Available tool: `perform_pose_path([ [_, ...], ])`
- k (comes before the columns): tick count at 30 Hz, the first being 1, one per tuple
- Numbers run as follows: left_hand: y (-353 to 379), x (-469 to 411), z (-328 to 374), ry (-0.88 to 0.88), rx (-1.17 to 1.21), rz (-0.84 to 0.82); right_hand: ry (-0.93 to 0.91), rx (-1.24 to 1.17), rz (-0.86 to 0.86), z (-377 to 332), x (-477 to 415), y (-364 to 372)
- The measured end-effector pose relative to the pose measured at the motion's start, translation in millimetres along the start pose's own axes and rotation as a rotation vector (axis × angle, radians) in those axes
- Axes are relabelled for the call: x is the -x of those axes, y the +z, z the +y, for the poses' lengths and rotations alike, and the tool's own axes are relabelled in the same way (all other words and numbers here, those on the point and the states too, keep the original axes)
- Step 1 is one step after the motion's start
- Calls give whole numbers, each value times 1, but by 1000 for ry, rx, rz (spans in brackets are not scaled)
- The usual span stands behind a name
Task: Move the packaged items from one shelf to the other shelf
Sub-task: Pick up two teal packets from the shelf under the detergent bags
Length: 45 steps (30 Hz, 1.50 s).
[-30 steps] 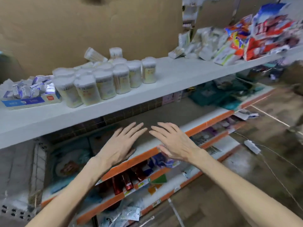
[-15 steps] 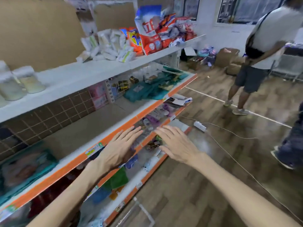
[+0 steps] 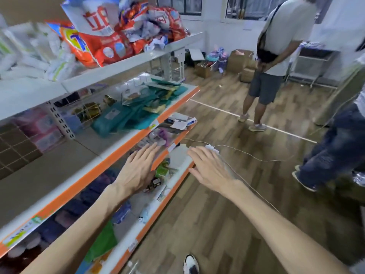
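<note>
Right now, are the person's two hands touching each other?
Apart. The head view shows the left hand and the right hand side by side, fingers straight, with a clear strip of the shelf visible between them.

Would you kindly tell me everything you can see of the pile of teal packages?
The teal packages look like soft plastic pouches with small pale labels, heaped loosely, overlapping and tilted, at the far end of the orange-edged shelf. Clear and yellowish packets lie on top of them.
</note>
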<state>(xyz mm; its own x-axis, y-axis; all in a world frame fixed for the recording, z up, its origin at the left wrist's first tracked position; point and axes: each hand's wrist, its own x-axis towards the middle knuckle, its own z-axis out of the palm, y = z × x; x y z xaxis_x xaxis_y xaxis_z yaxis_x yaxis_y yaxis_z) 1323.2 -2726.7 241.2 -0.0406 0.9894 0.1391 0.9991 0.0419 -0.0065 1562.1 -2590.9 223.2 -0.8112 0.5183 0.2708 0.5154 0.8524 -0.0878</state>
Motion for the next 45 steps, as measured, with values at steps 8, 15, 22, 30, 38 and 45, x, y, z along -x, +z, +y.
perform_pose_path([
  [8, -4, -144, -14, -85, 30, 58, -16, 17, -13, 112, -120, -10],
  [15, 16, -204, -52, -221, 54, 3, -92, -15, 9, 162, -210, 15],
  [22, 50, -272, -80, -385, 34, -54, -241, -68, -49, 219, -300, 57],
  [30, 47, -360, -100, -618, 41, -20, -355, -138, -59, 307, -423, 69],
  [38, 51, -337, -133, -942, 71, -45, -406, -264, -164, 285, -509, 101],
  [45, 45, -298, -185, -1082, 74, -64, -448, -203, -243, 212, -563, 122],
])
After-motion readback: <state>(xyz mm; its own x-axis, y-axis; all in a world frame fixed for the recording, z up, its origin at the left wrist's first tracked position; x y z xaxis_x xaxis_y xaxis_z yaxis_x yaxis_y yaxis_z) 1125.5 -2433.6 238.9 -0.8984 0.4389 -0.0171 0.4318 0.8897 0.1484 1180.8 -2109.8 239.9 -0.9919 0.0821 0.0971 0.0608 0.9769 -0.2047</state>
